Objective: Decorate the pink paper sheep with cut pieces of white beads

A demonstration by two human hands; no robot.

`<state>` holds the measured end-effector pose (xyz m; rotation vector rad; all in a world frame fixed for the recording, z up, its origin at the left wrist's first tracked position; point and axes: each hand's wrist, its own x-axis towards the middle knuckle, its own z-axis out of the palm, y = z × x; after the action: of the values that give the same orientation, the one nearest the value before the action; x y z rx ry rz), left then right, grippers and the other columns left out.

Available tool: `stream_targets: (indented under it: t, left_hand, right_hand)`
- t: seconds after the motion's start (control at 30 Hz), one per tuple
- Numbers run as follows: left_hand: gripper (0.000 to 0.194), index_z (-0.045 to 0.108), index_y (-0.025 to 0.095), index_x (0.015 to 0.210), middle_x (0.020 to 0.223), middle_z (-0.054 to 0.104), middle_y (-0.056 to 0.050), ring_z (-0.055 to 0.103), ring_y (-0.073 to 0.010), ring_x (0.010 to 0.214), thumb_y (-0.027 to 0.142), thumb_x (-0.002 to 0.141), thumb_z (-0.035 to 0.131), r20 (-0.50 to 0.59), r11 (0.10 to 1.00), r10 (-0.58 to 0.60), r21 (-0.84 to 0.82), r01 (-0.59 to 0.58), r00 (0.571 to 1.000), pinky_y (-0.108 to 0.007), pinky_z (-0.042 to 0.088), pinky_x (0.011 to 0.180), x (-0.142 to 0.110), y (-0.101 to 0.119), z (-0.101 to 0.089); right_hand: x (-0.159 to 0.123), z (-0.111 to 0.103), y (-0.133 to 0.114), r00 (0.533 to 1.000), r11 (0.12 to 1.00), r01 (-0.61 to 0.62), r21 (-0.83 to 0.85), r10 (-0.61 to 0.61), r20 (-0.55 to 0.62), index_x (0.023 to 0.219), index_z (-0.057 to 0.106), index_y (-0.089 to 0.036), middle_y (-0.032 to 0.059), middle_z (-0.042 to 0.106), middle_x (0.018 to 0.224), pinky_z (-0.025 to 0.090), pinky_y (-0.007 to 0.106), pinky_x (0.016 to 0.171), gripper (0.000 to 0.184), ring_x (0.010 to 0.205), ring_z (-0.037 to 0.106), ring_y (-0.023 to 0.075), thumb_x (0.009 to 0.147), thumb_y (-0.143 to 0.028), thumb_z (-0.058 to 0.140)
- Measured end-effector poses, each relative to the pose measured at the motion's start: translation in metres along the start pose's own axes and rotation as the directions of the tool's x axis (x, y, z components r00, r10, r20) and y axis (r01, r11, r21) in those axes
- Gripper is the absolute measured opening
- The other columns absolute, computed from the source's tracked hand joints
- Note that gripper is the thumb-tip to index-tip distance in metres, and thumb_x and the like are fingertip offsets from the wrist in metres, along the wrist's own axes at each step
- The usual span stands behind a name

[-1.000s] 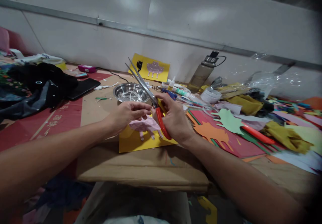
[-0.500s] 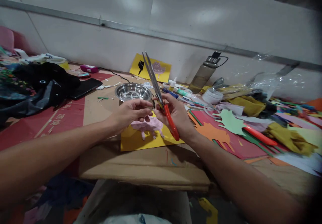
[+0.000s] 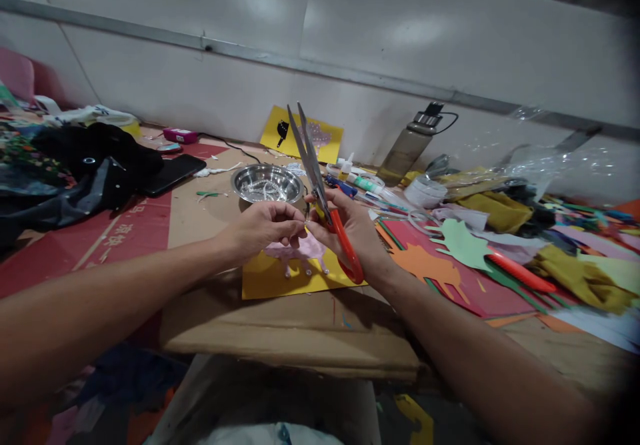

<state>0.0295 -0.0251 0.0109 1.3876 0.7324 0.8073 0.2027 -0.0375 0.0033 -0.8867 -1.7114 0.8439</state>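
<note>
My right hand (image 3: 361, 235) grips a pair of scissors (image 3: 312, 165) with red handles. The blades point up and away, slightly apart. My left hand (image 3: 265, 231) is closed in a pinch, its fingertips meeting those of my right hand. Whatever lies between the left fingertips is too small to make out. Beneath both hands a yellow card (image 3: 280, 288) lies near the table edge, bearing a pink animal-shaped cutout (image 3: 300, 250) with small beads at its feet. My hands hide the card's upper part. Just beyond them is a steel bowl (image 3: 237, 190) containing clear, shiny bits.
A second decorated yellow card (image 3: 273, 125) leans on the wall. Behind on the right stands a water bottle (image 3: 407, 148). Orange (image 3: 425, 265) and green (image 3: 463, 241) paper cutouts lie right, by a red-handled tool (image 3: 520, 271). A phone (image 3: 175, 175) and black cloth (image 3: 100, 158) lie left.
My left fingers, loosely apart before, have closed into a pinch and moved against my right fingertips. The scissor blades have spread slightly, staying in my right hand.
</note>
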Motion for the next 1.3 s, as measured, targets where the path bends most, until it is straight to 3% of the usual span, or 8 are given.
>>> stream_targets:
  t: [0.17,0.33,0.47,0.6,0.93,1.3]
  left_hand:
    - [0.015,0.06,0.013,0.064,0.058,0.06,0.0,0.049,-0.0064,0.049,0.023,0.073,0.067,-0.014,0.999,0.04,0.023,-0.039,0.999,-0.019,0.037,0.048,0.001,0.002,0.0]
    - [0.013,0.061,0.012,0.069,0.062,0.06,0.0,0.05,-0.0061,0.053,0.021,0.072,0.07,-0.063,0.965,0.113,-0.23,-0.125,0.992,-0.019,0.039,0.052,0.003,0.004,-0.006]
    - [0.008,0.061,0.011,0.072,0.065,0.06,0.0,0.053,-0.0054,0.058,0.015,0.074,0.068,-0.134,0.899,0.157,-0.39,-0.198,0.978,-0.016,0.042,0.057,0.002,0.01,-0.012]
    - [0.005,0.061,0.012,0.074,0.066,0.059,0.0,0.052,-0.0053,0.059,0.013,0.077,0.065,-0.131,0.857,0.202,-0.456,-0.24,0.971,-0.016,0.043,0.057,0.003,0.011,-0.017]
    - [0.005,0.066,0.013,0.073,0.068,0.06,0.001,0.053,-0.0065,0.062,0.015,0.074,0.069,-0.13,0.878,0.22,-0.406,-0.254,0.967,-0.019,0.043,0.063,0.007,0.0,-0.015]
    - [0.007,0.066,0.012,0.076,0.069,0.063,-0.001,0.055,-0.0079,0.062,0.016,0.073,0.07,-0.14,0.893,0.178,-0.393,-0.22,0.974,-0.02,0.044,0.063,0.006,0.001,-0.014]
  right_hand:
    - [-0.001,0.0,-0.001,0.998,0.994,0.038,-0.106,-0.043,-0.041,0.108,0.053,-0.024,-0.0001,0.059,0.085,0.051,0.031,0.067,0.037,0.073,0.058,0.0138,0.075,-0.031,0.067]
    - [-0.002,-0.01,0.001,0.985,0.931,0.147,-0.335,-0.17,-0.04,0.119,0.045,-0.03,0.0039,0.054,0.107,0.049,0.038,0.081,0.041,0.09,0.055,0.018,0.08,-0.028,0.06]
    - [-0.006,-0.016,-0.005,0.992,0.849,0.119,-0.514,-0.125,0.023,0.119,0.039,-0.028,0.0074,0.047,0.112,0.045,0.044,0.087,0.045,0.102,0.048,0.0235,0.08,-0.037,0.06]
    - [-0.009,-0.015,-0.01,0.992,0.756,0.115,-0.644,-0.059,0.107,0.12,0.037,-0.026,0.0099,0.046,0.111,0.042,0.05,0.09,0.052,0.106,0.045,0.0284,0.078,-0.047,0.061]
    - [-0.009,-0.013,-0.005,0.983,0.714,0.168,-0.679,-0.073,0.166,0.124,0.043,-0.024,0.0128,0.05,0.115,0.045,0.048,0.086,0.062,0.108,0.047,0.0308,0.075,-0.056,0.062]
    - [-0.009,-0.012,-0.011,0.981,0.803,0.155,-0.576,-0.057,0.184,0.117,0.051,-0.025,0.0095,0.056,0.11,0.047,0.045,0.084,0.049,0.098,0.054,0.0261,0.077,-0.051,0.063]
